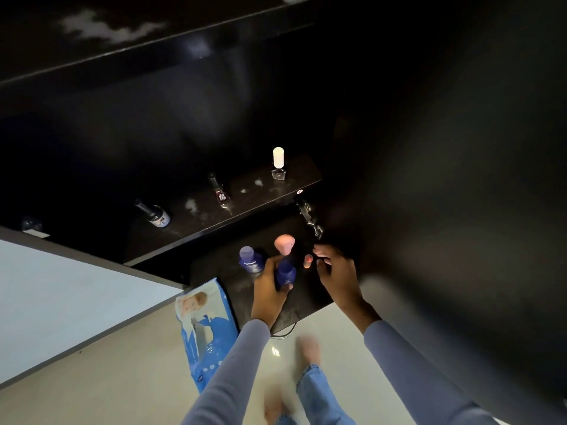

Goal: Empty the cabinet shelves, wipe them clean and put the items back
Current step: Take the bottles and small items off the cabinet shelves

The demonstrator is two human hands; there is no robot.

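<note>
My left hand [270,289] grips a dark blue bottle [286,273] just above the lower black shelf [310,305]. Beside it on that shelf stand a second blue bottle with a pale cap [250,259], a pink-capped bottle [284,244] and a small pink-tipped item [308,260]. My right hand [334,271] hovers with fingers loosely curled, holding nothing, just right of the small pink item. On the upper shelf [254,204] stand a clear nail polish with a white cap [278,165], a dark red nail polish [221,191] and a small dark bottle with a white label [155,213].
A blue and white wipes pack [204,326] leans at the lower shelf's left end. A metal hinge [308,214] sits by the open dark cabinet door [460,210] on the right. White smudges mark the upper shelf. Pale floor and my feet lie below.
</note>
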